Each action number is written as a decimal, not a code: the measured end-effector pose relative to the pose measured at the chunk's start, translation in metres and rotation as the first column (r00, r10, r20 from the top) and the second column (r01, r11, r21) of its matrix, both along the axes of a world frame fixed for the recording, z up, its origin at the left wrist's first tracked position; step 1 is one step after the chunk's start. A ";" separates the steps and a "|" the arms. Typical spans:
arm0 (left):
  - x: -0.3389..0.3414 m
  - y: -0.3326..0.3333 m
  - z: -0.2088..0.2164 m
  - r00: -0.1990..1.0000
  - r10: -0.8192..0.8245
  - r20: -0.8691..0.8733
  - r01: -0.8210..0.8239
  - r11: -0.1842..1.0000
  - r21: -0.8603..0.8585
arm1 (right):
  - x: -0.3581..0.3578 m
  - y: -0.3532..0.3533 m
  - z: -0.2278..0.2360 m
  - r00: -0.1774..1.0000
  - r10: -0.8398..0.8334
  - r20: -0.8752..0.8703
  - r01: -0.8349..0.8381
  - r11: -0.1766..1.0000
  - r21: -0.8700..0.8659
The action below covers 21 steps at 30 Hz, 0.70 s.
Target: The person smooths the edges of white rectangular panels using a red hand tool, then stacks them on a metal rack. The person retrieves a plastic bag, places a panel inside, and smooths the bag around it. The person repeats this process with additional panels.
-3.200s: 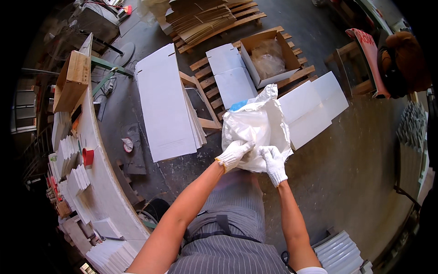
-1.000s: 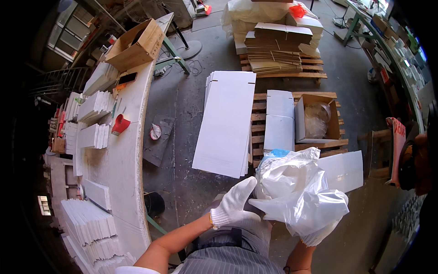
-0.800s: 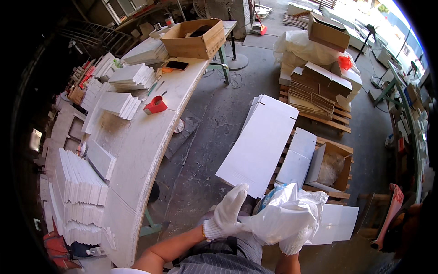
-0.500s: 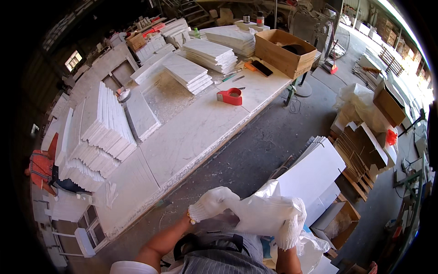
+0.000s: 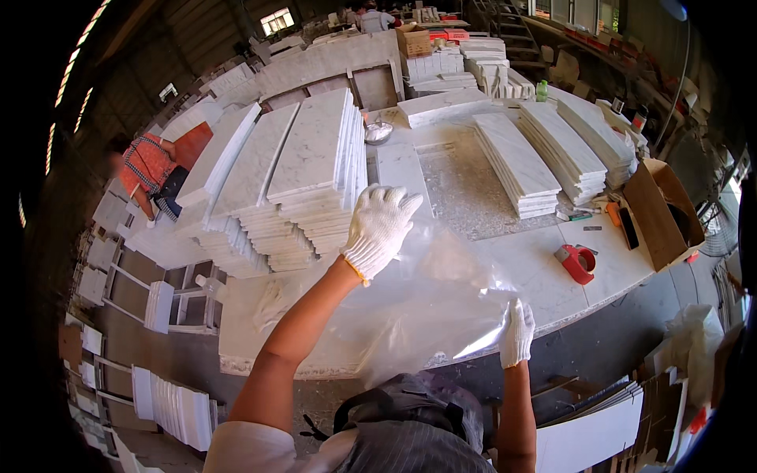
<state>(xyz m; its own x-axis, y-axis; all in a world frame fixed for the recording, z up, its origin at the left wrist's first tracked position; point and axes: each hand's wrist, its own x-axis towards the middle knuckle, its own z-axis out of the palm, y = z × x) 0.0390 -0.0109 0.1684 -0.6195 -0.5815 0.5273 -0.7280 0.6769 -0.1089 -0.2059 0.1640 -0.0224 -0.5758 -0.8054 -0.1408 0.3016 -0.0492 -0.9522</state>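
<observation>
Two white-gloved hands work at the near side of the desk. The left hand is raised, fingers curled, apparently gripping the upper part of a clear plastic film; its fingertips are hidden. The right hand, lower, is closed on the film's right edge. Held apart like this, the hands probably keep the thin, creased film spread; whether it is a sheet or a bag I cannot tell. It hangs between them over the desk's near edge.

Near right, below the desk, stand flat white panels. The desktop is pale and veined, its near edge rough. On its right lie a red tape dispenser and a dark phone, perhaps kept within reach, with an open cardboard box beyond.

Tall slab stacks crowd the left, and lower piles stand right of the middle, probably squared up to save space. Past the left stacks is a co-worker in orange. Farthest off, a lit window breaks the dim wall.
</observation>
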 end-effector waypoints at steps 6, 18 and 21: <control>0.004 0.013 -0.131 0.996 -0.015 0.090 -0.035 0.846 0.531 | 0.002 -0.039 -0.121 0.996 0.066 0.064 -0.083 0.947 0.310; -0.043 0.072 -0.272 0.998 0.062 0.025 -0.063 0.730 0.681 | -0.053 -0.078 -0.086 0.852 0.511 0.115 -0.496 0.720 0.486; -0.068 0.057 -0.277 0.982 0.177 -0.069 -0.089 0.749 0.657 | -0.055 -0.111 -0.064 0.817 0.576 0.000 -0.510 0.723 0.466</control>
